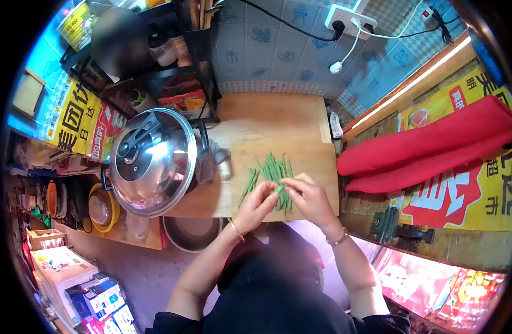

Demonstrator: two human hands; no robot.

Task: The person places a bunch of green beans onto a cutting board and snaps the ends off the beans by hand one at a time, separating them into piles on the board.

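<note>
Both hands meet over a wooden board (317,167), with a green bean (279,189) pinched between them. My left hand (258,201) is closed, its thumb and fingertips on one end of the bean. From the other side my right hand (310,200) grips the same bean with thumb and forefinger. A pile of long green beans (275,167) lies just beyond and beneath the fingers, partly hidden by them. To its left, next to my left hand, is a smaller bunch of green beans (249,185).
Left of the board stands a large lidded metal pot (153,162). A round pan (192,232) sits lower, near my left forearm. Folded red cloth (423,147) lies on the right over yellow printed sheeting (478,206). A power strip (350,23) hangs on the tiled wall.
</note>
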